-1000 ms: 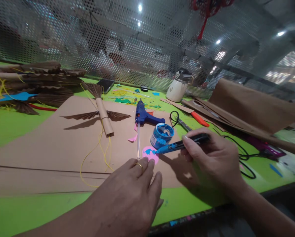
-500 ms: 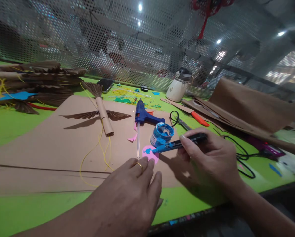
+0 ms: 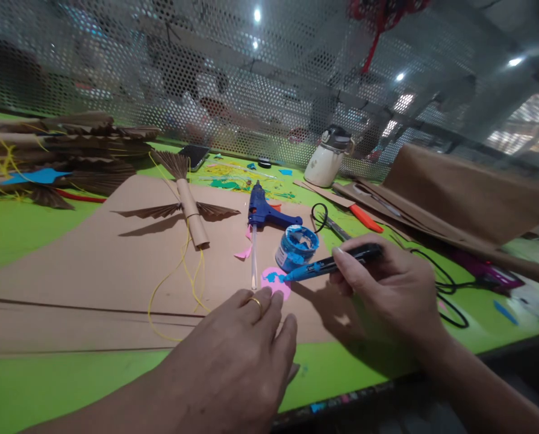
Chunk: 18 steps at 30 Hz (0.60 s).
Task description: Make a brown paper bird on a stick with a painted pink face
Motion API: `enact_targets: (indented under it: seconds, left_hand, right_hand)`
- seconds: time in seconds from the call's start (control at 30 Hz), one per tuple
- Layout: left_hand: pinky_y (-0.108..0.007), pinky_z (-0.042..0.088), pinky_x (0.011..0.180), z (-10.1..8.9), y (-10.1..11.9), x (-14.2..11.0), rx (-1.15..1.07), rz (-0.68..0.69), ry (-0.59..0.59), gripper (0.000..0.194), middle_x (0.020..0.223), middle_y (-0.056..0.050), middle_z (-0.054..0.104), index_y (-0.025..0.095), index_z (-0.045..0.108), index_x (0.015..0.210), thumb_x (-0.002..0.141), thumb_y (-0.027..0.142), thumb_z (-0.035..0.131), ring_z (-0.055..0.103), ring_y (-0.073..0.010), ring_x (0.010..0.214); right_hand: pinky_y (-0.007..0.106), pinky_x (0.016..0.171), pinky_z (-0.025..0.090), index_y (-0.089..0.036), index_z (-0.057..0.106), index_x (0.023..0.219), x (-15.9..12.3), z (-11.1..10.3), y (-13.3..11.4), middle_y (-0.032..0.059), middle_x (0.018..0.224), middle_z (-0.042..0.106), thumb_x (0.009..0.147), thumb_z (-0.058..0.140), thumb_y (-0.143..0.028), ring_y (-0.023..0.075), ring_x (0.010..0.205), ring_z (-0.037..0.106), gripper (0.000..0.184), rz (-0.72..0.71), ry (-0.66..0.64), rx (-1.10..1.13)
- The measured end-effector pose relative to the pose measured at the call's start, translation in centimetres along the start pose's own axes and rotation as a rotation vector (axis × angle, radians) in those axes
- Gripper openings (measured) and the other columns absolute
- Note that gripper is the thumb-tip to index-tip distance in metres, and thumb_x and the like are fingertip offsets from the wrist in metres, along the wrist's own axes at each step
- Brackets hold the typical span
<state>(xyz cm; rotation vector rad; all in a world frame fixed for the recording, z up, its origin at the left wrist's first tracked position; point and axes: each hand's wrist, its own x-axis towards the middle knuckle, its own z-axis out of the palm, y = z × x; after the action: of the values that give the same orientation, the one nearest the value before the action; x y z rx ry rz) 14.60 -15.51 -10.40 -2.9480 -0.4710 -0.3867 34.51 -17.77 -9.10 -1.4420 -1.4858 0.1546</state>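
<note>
My right hand (image 3: 386,289) grips a dark paintbrush (image 3: 330,264) whose blue-coated tip rests on a small pink paper disc (image 3: 276,281) partly painted blue. My left hand (image 3: 237,361) lies flat on the brown cardboard sheet (image 3: 93,265), fingers stretched, fingertips pressing the near edge of the pink disc; a gold ring shows on one finger. A small open pot of blue paint (image 3: 297,246) stands just behind the disc.
A blue glue gun (image 3: 262,212) with a clear stick, a folded brown paper bird (image 3: 188,211) with yellow string, black-handled scissors (image 3: 326,220), an orange-handled knife (image 3: 364,218), a white flask (image 3: 326,163), brown paper stacks left (image 3: 61,150) and right, perforated metal screen behind.
The brush tip shifted slightly left and back over the pink disc. My left hand has stayed in place.
</note>
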Motion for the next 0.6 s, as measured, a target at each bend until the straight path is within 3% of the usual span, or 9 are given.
enact_targets:
  seconds: [0.37, 0.6]
  left_hand:
    - [-0.044, 0.044, 0.087, -0.08, -0.06, 0.01, 0.04, 0.009, -0.021, 0.034, 0.114, -0.018, 0.061, 0.009, 0.059, 0.107, 0.092, 0.019, 0.029, 0.051, -0.0293, 0.113]
    - [-0.044, 0.043, 0.088, -0.01, -0.18, 0.07, 0.031, 0.009, -0.019, 0.031, 0.113, -0.016, 0.062, 0.01, 0.06, 0.105, 0.092, 0.019, 0.032, 0.051, -0.0287, 0.112]
  right_hand:
    - [0.019, 0.039, 0.045, -0.018, 0.061, 0.074, 0.16, 0.0, -0.15, -0.0025, 0.053, 0.061, 0.078, 0.063, -0.023, 0.0092, 0.042, 0.056, 0.007, -0.035, 0.094, 0.026]
    - [0.022, 0.043, 0.049, -0.018, 0.061, 0.078, -0.03, 0.11, 0.19, -0.0008, 0.06, 0.063, 0.078, 0.063, -0.025, 0.0107, 0.047, 0.059, 0.007, -0.042, 0.018, 0.0]
